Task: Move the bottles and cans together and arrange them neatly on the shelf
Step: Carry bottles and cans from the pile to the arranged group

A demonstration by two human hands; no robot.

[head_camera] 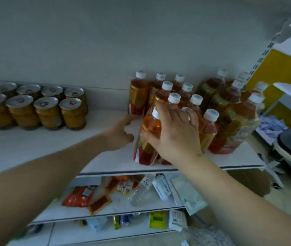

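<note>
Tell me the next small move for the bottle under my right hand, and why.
Probably nudge the front bottle back against the other bottles. The right hand holds it nearest the shelf edge, ahead of the rows, and the left hand hovers open beside it.

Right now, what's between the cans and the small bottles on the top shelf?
Head view: only bare white shelf between the cans and small bottles; the left hand reaches over that gap.

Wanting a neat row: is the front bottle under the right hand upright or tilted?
Tilted: the bottle leans, cap right of its base, right hand holding it.
</note>
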